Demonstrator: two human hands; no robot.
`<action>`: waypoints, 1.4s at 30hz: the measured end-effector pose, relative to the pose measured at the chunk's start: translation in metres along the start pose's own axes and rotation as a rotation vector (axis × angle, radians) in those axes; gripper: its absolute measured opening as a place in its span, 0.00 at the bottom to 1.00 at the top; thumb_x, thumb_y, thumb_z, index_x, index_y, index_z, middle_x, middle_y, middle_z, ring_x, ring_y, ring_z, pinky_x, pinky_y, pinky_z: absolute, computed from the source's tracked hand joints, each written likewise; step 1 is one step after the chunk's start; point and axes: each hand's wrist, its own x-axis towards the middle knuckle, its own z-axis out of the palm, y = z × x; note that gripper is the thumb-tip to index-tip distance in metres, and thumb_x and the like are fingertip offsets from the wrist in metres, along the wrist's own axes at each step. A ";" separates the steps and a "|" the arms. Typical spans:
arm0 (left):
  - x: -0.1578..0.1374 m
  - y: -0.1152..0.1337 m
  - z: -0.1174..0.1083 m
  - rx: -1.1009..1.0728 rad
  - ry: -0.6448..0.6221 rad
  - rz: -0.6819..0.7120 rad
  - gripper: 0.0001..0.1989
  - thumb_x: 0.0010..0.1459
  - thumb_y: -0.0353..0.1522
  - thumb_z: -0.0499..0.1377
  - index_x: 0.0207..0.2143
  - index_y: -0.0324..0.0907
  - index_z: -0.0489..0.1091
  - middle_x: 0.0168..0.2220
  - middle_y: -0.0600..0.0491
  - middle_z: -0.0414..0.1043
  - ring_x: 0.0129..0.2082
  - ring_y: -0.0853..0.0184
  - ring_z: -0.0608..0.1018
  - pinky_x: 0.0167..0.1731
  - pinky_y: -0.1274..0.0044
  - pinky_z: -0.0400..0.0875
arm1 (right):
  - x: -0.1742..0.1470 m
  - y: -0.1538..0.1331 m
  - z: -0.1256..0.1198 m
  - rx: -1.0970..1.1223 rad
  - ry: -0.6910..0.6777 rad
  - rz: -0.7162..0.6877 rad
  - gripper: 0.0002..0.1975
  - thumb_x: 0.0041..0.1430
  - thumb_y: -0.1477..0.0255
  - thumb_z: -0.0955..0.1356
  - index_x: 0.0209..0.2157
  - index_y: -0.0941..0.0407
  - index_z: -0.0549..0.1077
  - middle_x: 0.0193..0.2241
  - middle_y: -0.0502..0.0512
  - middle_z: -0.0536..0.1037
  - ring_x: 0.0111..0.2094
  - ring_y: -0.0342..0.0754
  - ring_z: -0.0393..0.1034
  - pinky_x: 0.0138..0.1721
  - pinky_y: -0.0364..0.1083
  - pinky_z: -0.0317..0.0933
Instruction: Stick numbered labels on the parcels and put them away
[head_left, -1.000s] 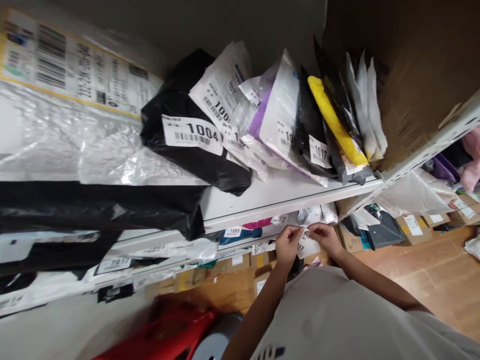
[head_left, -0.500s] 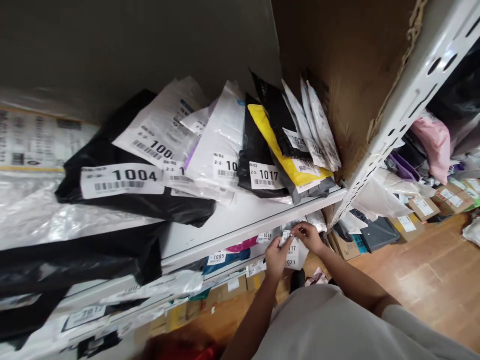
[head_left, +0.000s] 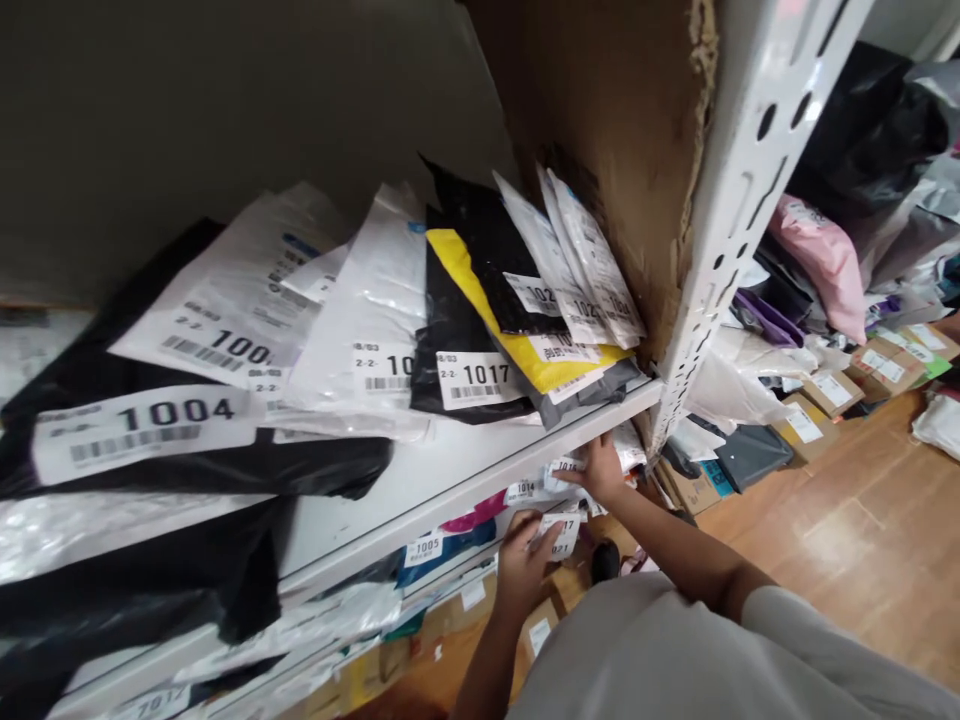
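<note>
Shelf unit [head_left: 480, 455] runs from lower left to centre right of the frame; white upright post [head_left: 739, 190] at upper right, brown cardboard panel [head_left: 600, 130] behind it.

On the shelf, parcels in a row: black bag labelled 1004 [head_left: 150, 440] at left, white bags [head_left: 360, 310] in the middle, black bag labelled 1017 [head_left: 472, 370], then a yellow bag [head_left: 517, 330] and thin white envelopes [head_left: 592, 265] leaning on the cardboard.

Wooden floor [head_left: 847, 540] at right, small boxes [head_left: 832, 392] and a pink bag [head_left: 825, 260] beyond the post.

Change over the last second: the hands were together on one strip of labels below the shelf edge; now they are apart.

Left hand [head_left: 525, 565], lower centre: fingers closed on the strip of number labels [head_left: 559, 533], thumb on top; digits partly readable (…17, …21).

Right hand [head_left: 600, 468], higher up, just under the shelf edge: fingertips pinch a single small label [head_left: 568, 466], near the parcel tagged 1014 [head_left: 525, 490] on the shelf below.

Judgement: one label has been peeled off the strip; the strip stays in the left hand.
</note>
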 end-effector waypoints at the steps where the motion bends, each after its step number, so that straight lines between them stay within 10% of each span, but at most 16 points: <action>1: 0.002 0.004 0.000 -0.012 -0.011 0.003 0.20 0.58 0.49 0.63 0.23 0.45 0.76 0.29 0.50 0.75 0.30 0.61 0.77 0.33 0.74 0.76 | 0.001 -0.003 0.000 -0.054 -0.039 -0.075 0.24 0.51 0.58 0.77 0.44 0.57 0.76 0.45 0.68 0.76 0.44 0.61 0.73 0.45 0.57 0.72; 5: 0.009 0.021 0.006 -0.018 -0.112 -0.079 0.20 0.62 0.49 0.59 0.28 0.44 0.77 0.30 0.51 0.76 0.32 0.62 0.78 0.36 0.75 0.75 | -0.005 -0.009 -0.005 0.076 -0.193 -0.277 0.12 0.66 0.61 0.68 0.38 0.54 0.80 0.36 0.61 0.79 0.43 0.56 0.74 0.48 0.53 0.69; 9: 0.012 0.026 0.026 -0.008 -0.122 -0.236 0.25 0.59 0.54 0.57 0.26 0.43 0.76 0.23 0.54 0.75 0.24 0.64 0.75 0.27 0.77 0.70 | -0.029 -0.003 -0.028 0.484 -0.110 0.079 0.25 0.68 0.50 0.63 0.40 0.55 0.81 0.36 0.59 0.81 0.38 0.52 0.74 0.42 0.50 0.69; 15: 0.024 0.026 0.074 0.004 -0.210 -0.258 0.21 0.56 0.51 0.57 0.28 0.44 0.77 0.26 0.51 0.79 0.27 0.60 0.77 0.32 0.72 0.71 | -0.067 0.024 -0.057 0.791 -0.148 0.406 0.25 0.46 0.48 0.77 0.34 0.55 0.82 0.26 0.50 0.78 0.25 0.44 0.67 0.32 0.45 0.64; 22: 0.032 0.018 0.112 0.075 -0.209 -0.264 0.21 0.56 0.51 0.55 0.20 0.47 0.64 0.17 0.55 0.66 0.21 0.63 0.70 0.28 0.72 0.66 | -0.060 0.048 -0.053 0.658 0.118 0.474 0.24 0.46 0.47 0.74 0.29 0.55 0.78 0.24 0.53 0.78 0.23 0.46 0.67 0.28 0.46 0.65; 28: 0.032 0.019 0.122 0.143 -0.248 -0.243 0.15 0.56 0.46 0.58 0.27 0.45 0.70 0.27 0.50 0.75 0.30 0.59 0.75 0.33 0.72 0.66 | -0.039 0.064 -0.046 0.467 0.236 0.396 0.15 0.53 0.56 0.71 0.30 0.55 0.76 0.27 0.55 0.79 0.28 0.50 0.71 0.34 0.48 0.68; 34: 0.014 0.018 0.107 0.237 -0.343 -0.269 0.21 0.55 0.46 0.59 0.17 0.46 0.58 0.15 0.58 0.58 0.19 0.66 0.62 0.25 0.74 0.51 | -0.041 0.072 -0.041 0.252 0.332 0.331 0.11 0.60 0.63 0.65 0.33 0.54 0.74 0.30 0.56 0.77 0.30 0.50 0.70 0.35 0.49 0.68; 42: -0.027 0.008 0.066 0.207 -0.410 -0.288 0.22 0.54 0.49 0.55 0.17 0.46 0.55 0.16 0.59 0.56 0.22 0.67 0.65 0.27 0.76 0.58 | -0.041 0.072 -0.026 0.035 0.360 0.234 0.10 0.64 0.68 0.62 0.38 0.55 0.74 0.39 0.62 0.73 0.40 0.56 0.70 0.45 0.54 0.68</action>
